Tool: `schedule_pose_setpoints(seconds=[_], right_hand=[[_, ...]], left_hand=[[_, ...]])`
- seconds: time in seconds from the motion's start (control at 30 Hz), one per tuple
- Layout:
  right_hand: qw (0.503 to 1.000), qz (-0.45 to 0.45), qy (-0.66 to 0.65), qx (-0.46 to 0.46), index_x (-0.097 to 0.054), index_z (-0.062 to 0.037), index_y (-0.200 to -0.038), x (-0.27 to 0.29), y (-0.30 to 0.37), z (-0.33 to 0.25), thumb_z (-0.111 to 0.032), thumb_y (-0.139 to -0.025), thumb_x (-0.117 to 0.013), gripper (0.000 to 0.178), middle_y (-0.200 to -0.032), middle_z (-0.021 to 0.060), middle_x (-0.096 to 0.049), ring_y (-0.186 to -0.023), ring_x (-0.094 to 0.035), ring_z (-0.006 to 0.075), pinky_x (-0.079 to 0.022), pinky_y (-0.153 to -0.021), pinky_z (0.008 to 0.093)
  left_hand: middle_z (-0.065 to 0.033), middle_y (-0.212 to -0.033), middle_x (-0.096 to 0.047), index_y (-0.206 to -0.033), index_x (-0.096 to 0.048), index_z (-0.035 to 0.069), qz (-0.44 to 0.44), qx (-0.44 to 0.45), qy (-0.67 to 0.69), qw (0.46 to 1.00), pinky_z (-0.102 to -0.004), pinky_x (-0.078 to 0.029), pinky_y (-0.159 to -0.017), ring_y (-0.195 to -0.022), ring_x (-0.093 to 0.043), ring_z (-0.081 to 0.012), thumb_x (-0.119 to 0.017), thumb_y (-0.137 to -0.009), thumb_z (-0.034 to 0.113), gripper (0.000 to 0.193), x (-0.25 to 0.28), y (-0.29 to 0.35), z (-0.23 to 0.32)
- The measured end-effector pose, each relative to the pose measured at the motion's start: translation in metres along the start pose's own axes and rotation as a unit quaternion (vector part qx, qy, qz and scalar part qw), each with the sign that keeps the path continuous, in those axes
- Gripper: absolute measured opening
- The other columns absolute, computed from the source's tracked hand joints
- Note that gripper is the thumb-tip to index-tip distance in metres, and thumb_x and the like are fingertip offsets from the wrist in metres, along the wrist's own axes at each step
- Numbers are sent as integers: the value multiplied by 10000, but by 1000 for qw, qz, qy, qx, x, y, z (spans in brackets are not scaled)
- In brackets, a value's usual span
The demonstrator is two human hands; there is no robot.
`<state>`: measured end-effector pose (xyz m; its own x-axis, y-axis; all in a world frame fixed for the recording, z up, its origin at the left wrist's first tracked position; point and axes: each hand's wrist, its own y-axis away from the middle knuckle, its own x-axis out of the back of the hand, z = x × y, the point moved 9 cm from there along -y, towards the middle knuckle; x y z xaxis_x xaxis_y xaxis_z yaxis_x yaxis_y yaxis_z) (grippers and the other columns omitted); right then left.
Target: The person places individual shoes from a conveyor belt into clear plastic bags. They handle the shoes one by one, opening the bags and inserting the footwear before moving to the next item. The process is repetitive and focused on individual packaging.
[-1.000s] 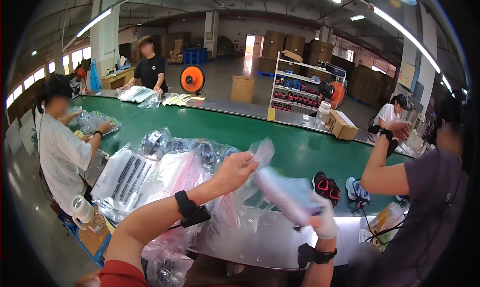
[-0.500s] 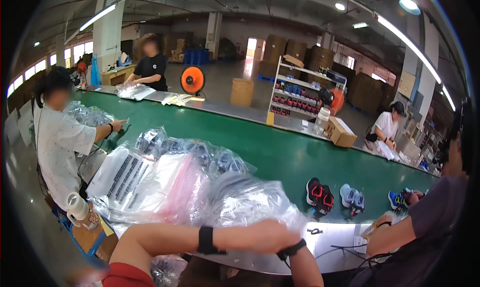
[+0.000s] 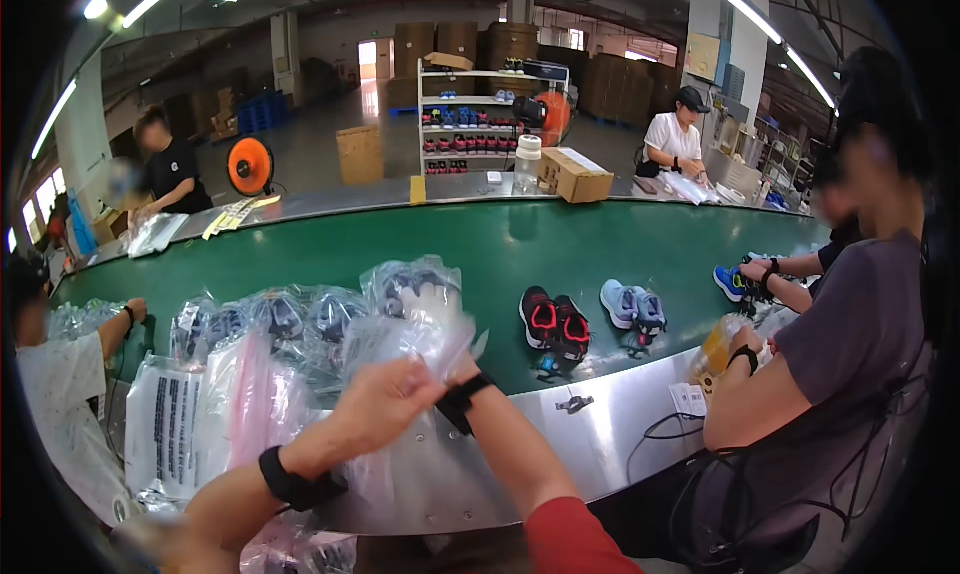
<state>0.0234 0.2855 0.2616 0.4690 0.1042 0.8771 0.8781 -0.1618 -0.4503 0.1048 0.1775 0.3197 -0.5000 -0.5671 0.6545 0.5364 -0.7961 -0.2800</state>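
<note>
My left hand [image 3: 385, 404] is closed, its fingers pinched on a clear plastic bag [image 3: 405, 346] over the metal edge of the table. My right hand [image 3: 462, 370] crosses behind it at the same bag; plastic and the left hand cover most of its fingers. Just beyond both hands is a clear-bagged pair of shoes [image 3: 408, 274], blurred by the plastic. Several more bagged shoes [image 3: 285, 314] lie in a row to the left. Nearer me is a pile of flat clear bags [image 3: 165, 424], some with pink edges. Black-and-red sneakers [image 3: 555, 324] and light blue sneakers [image 3: 633, 307] stand unbagged to the right.
The green belt [image 3: 480, 239] runs across in front of me, with a metal ledge [image 3: 570, 429] on my side. At the right a co-worker's arm [image 3: 745, 384] reaches over the ledge. Across the belt stand a cardboard box [image 3: 580, 179], a bottle [image 3: 527, 164] and an orange fan [image 3: 250, 166].
My view has swung to the right. My hands have moved from low over the bag pile to near the bagged shoes, with my wrists now crossed farther forward.
</note>
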Motion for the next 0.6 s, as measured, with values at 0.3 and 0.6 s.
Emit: schedule_pose_setpoints(seconds=[0.3,0.6], right_hand=[[952,-160,-237,-113,-666,-130,-1011,-47,95,53,-324,-840,-516,298,-956,144,-662,-885,-627,332,-491,-785,410],[809,-111,-549,-178,-637,0,-968,10,186,74,-247,-887,-586,266,-794,22,-622,-734,-540,84,-443,-679,233]], left_hand=[[3,-719,-572,-889,-608,-24,-28,119,126,985,-244,-408,-571,-659,-487,-54,-593,-890,181,206,17,16,-11],[24,-713,-540,-949,-606,8,-64,127,176,974,-233,-390,-564,-664,-458,-39,-580,-914,196,193,2,60,26]])
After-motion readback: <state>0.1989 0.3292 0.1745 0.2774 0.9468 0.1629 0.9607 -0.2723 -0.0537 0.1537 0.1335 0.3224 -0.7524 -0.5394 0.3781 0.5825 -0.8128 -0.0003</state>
